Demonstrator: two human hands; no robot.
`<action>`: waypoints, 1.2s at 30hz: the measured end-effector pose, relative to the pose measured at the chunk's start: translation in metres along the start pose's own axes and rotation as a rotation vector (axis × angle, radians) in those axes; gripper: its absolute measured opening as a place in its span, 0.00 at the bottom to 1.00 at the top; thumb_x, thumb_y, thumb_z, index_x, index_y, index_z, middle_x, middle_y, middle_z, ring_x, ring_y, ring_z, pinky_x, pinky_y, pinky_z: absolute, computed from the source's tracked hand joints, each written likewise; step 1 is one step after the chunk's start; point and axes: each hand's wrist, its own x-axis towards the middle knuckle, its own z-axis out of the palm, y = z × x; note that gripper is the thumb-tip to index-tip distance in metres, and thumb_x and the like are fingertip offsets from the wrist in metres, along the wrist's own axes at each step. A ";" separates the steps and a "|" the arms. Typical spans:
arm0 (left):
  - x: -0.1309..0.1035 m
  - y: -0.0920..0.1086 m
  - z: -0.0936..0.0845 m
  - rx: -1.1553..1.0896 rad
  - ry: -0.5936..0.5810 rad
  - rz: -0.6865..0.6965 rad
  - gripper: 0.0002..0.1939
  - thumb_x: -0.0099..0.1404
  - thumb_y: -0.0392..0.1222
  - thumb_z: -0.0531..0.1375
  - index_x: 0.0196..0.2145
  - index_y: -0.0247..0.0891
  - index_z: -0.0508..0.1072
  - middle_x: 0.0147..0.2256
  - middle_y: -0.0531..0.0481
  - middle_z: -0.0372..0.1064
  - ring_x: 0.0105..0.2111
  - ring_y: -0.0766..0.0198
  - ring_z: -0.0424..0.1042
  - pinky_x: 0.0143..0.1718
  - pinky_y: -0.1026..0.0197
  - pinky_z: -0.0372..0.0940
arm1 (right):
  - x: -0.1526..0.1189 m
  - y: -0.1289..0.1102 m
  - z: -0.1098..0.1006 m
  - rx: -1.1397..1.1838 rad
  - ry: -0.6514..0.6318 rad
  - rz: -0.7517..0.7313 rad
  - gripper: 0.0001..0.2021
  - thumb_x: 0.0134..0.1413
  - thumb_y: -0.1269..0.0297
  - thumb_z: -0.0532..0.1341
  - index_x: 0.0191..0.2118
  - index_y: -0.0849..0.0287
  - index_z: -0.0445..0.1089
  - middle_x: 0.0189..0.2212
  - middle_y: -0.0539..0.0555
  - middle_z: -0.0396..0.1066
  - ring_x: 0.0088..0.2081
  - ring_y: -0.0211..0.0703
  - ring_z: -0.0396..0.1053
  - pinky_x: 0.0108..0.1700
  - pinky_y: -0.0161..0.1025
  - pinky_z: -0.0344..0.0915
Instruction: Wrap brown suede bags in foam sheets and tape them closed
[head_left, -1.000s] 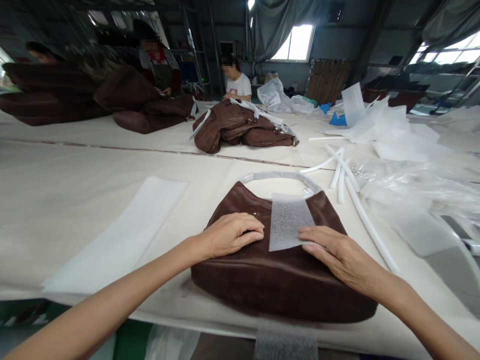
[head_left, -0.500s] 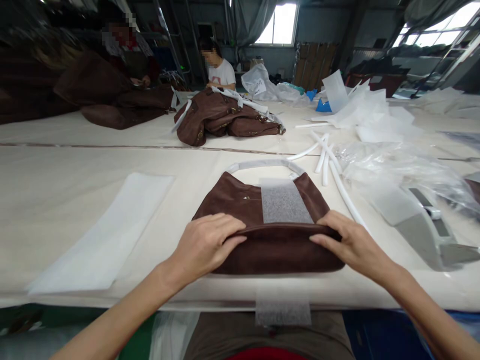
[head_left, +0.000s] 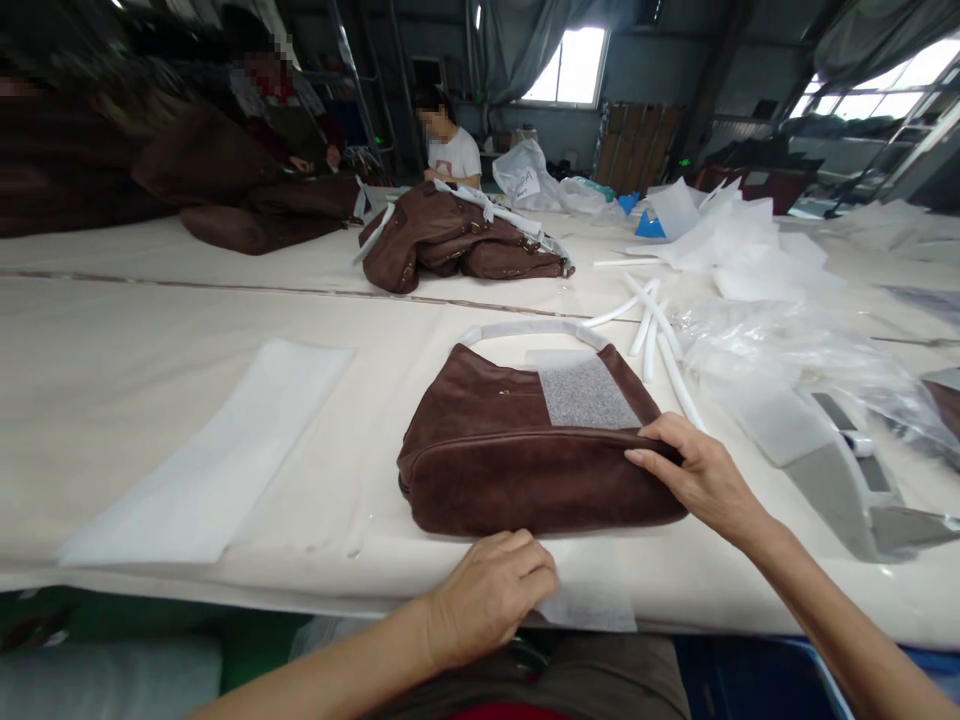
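Note:
A brown leather handbag (head_left: 480, 485) lies on the table before me, its base facing me and its wrapped white handle (head_left: 517, 328) pointing away. My right hand (head_left: 694, 470) pinches the bag's right bottom edge between thumb and fingers. Below the bag, at the table's front edge, my left hand (head_left: 495, 590) is closed on the end of a thin translucent foam strip (head_left: 600, 595). A greyish upper part of this sheet (head_left: 589, 390) lies over the bag's far face; the stretch between seems to run beneath the bag.
A white foam sheet (head_left: 217, 450) lies to the left. At right are a grey tape dispenser (head_left: 855, 480), clear plastic film (head_left: 795, 340) and white tubes (head_left: 679, 375). Brown bags (head_left: 450, 240) are piled farther back, with people across the table.
My left hand has let go of the bag's left bottom edge and moved down to the foam strip at the table edge. My right hand keeps its hold; the bag sits slightly turned.

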 end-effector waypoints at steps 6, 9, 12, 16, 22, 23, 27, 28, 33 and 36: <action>-0.033 -0.004 -0.021 0.093 -0.073 -0.019 0.10 0.59 0.26 0.54 0.36 0.39 0.64 0.34 0.49 0.67 0.32 0.59 0.64 0.32 0.59 0.58 | -0.014 0.013 0.014 -0.098 0.100 -0.090 0.07 0.64 0.60 0.58 0.36 0.55 0.66 0.31 0.52 0.66 0.35 0.44 0.67 0.38 0.40 0.63; -0.041 0.002 -0.029 0.051 -0.129 -0.062 0.06 0.62 0.32 0.58 0.36 0.40 0.65 0.35 0.50 0.68 0.34 0.59 0.66 0.33 0.59 0.60 | -0.023 0.021 0.021 -0.112 0.063 -0.043 0.09 0.65 0.56 0.57 0.35 0.55 0.66 0.30 0.51 0.66 0.34 0.43 0.68 0.37 0.39 0.64; -0.034 0.004 -0.056 -0.082 -0.070 -0.042 0.12 0.65 0.50 0.62 0.41 0.41 0.67 0.35 0.51 0.70 0.34 0.59 0.68 0.36 0.58 0.63 | -0.021 0.018 0.009 -0.168 -0.067 -0.002 0.09 0.63 0.54 0.59 0.38 0.54 0.67 0.32 0.51 0.68 0.35 0.43 0.70 0.37 0.39 0.66; -0.009 -0.011 -0.098 0.077 0.322 -0.141 0.28 0.67 0.44 0.61 0.61 0.39 0.58 0.52 0.41 0.67 0.50 0.53 0.67 0.51 0.51 0.63 | -0.011 -0.007 -0.010 -0.335 -0.207 -0.073 0.26 0.52 0.56 0.66 0.57 0.52 0.62 0.46 0.55 0.70 0.45 0.49 0.70 0.45 0.43 0.68; 0.029 -0.027 -0.102 0.334 0.060 -0.287 0.56 0.53 0.48 0.72 0.68 0.38 0.43 0.51 0.40 0.66 0.49 0.48 0.67 0.50 0.47 0.61 | -0.006 -0.030 0.010 -0.633 -0.264 -0.225 0.44 0.44 0.61 0.71 0.65 0.59 0.51 0.45 0.59 0.68 0.43 0.54 0.67 0.40 0.46 0.63; 0.033 -0.028 -0.099 0.360 0.026 -0.290 0.54 0.54 0.46 0.72 0.67 0.37 0.44 0.46 0.42 0.68 0.44 0.51 0.69 0.45 0.51 0.61 | -0.006 -0.029 0.014 -0.664 -0.245 -0.235 0.42 0.44 0.61 0.71 0.64 0.61 0.53 0.43 0.59 0.68 0.41 0.54 0.67 0.39 0.45 0.62; 0.043 -0.042 -0.087 0.509 0.059 -0.230 0.29 0.60 0.40 0.67 0.56 0.35 0.61 0.37 0.47 0.67 0.37 0.55 0.66 0.34 0.56 0.56 | -0.004 -0.018 0.028 -0.761 -0.116 -0.277 0.22 0.50 0.63 0.68 0.50 0.64 0.63 0.36 0.58 0.67 0.36 0.52 0.65 0.35 0.43 0.57; 0.043 -0.048 -0.084 0.541 0.090 -0.203 0.21 0.61 0.39 0.65 0.51 0.35 0.65 0.36 0.48 0.66 0.35 0.56 0.65 0.33 0.56 0.55 | -0.004 -0.015 0.031 -0.780 -0.079 -0.293 0.17 0.52 0.63 0.66 0.45 0.63 0.65 0.33 0.57 0.66 0.35 0.51 0.64 0.34 0.43 0.55; 0.034 -0.064 -0.073 0.611 0.226 -0.114 0.04 0.67 0.31 0.55 0.37 0.38 0.66 0.30 0.50 0.62 0.30 0.59 0.60 0.29 0.56 0.52 | -0.006 0.001 0.031 -0.744 -0.027 -0.423 0.03 0.63 0.68 0.57 0.36 0.59 0.64 0.28 0.54 0.63 0.31 0.48 0.61 0.33 0.43 0.54; 0.028 -0.066 -0.070 0.596 0.248 -0.081 0.08 0.67 0.29 0.52 0.33 0.38 0.66 0.29 0.50 0.60 0.29 0.60 0.58 0.29 0.56 0.52 | -0.005 0.013 0.014 -0.608 -0.174 -0.406 0.01 0.63 0.68 0.57 0.37 0.58 0.63 0.30 0.53 0.63 0.33 0.47 0.63 0.34 0.41 0.57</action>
